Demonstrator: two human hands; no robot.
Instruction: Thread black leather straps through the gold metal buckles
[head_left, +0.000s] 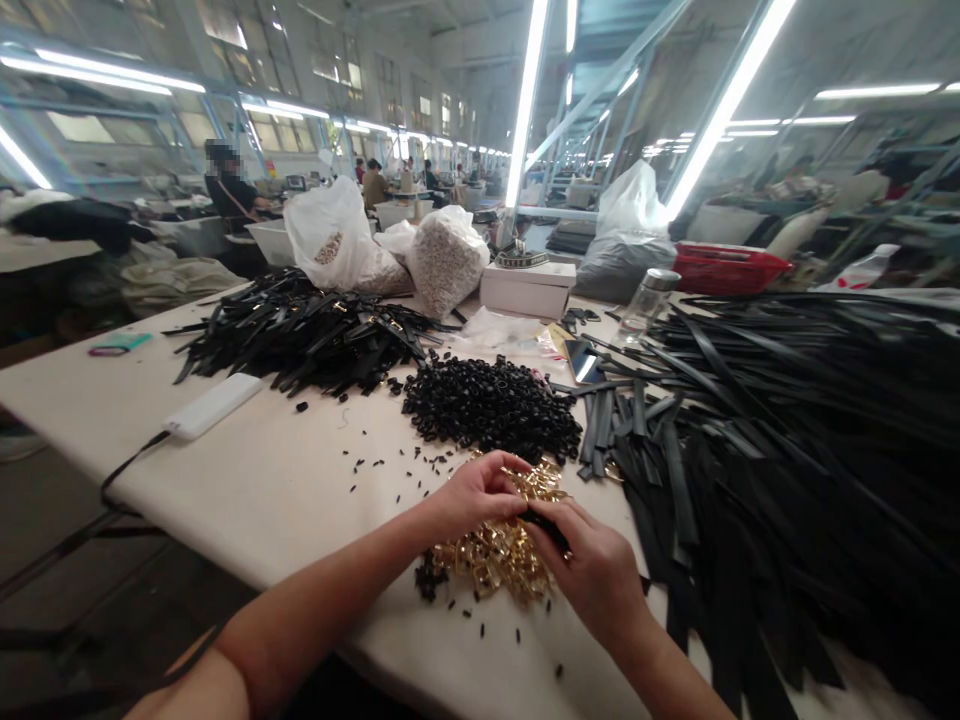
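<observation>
My left hand [480, 492] hovers over a heap of gold metal buckles [499, 555] near the table's front edge, fingertips curled together at the heap's top. My right hand [592, 570] sits just right of it, fingers closed on a small black strap piece [546, 527] that pokes out toward the left hand. Whether the left fingers pinch a buckle I cannot tell. Beyond the hands lies a mound of small black loops [491, 405].
A big pile of black straps [787, 420] fills the right side. Finished straps [300, 335] lie at the back left, beside a white power strip [214, 405]. White bags [442, 260], a white box [527, 288], a glass jar [645, 300] and a phone [581, 360] stand further back. People work at distant tables.
</observation>
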